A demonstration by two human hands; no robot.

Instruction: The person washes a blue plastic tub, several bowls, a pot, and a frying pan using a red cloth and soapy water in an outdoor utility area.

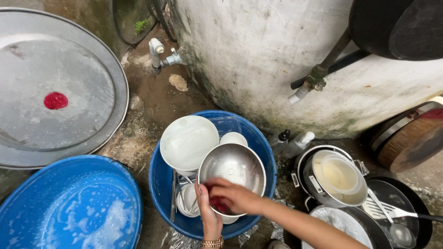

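Two hands are seen at work on one steel bowl (232, 177), which is tilted up on its edge in the blue basin (161, 180) so that its hollow faces the camera. The bowl is gripped at its lower left rim by the left hand (208, 213), whose fingers are closed over the edge from below; a gold-coloured bracelet (212, 243) is worn at that wrist. The right hand (229, 195) is reached in from the lower right and is pressed inside the bowl, its fingers closed on a red scrubbing pad (218, 204) held against the lower inner wall. Both hands are thus in touch with the bowl, the left at the rim and the right within it.

Just behind and to the left of the bowl, one large white plate (188, 140) is leaned, and one smaller white dish (233, 138) is seen beside it. Several utensils (175, 193) are stood in the basin's left part; their number cannot be told. A second blue basin (69, 203), holding soapy water, is set to the left. One broad metal tray (55, 87) is laid beyond it. One pot (334, 177) is placed to the right, near dark pans (392, 203).
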